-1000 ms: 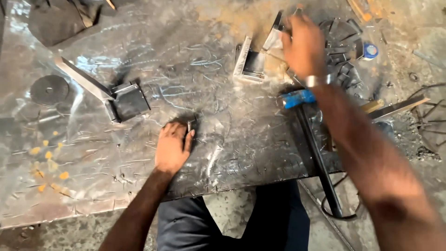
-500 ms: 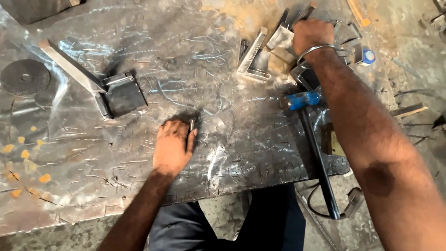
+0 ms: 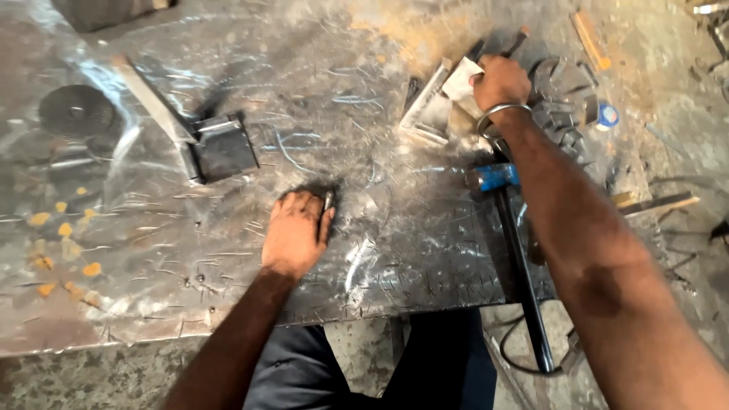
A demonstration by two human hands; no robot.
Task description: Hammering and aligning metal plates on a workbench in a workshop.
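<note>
My left hand (image 3: 298, 230) rests palm down on the scratched steel tabletop (image 3: 319, 137), with a small dark metal bit under its fingers. My right hand (image 3: 497, 81), a metal bangle on its wrist, reaches to the far right and is closed on a light angled metal piece (image 3: 463, 76). That piece lies against a steel channel section (image 3: 427, 110). Just below my right wrist lies a hammer (image 3: 493, 177) with a blue head; its long black handle runs toward me past the table edge.
A dark square steel block with a flat bar (image 3: 220, 148) sits at the left centre. A round grinding disc (image 3: 76, 111) lies at the far left. Scrap metal pieces (image 3: 566, 99) and a small blue cap (image 3: 607, 116) crowd the right. Yellow flecks (image 3: 64, 228) dot the left.
My right hand has drawn back from the scrap pile toward the channel section and closed on the light metal piece. My left hand has stayed flat in place.
</note>
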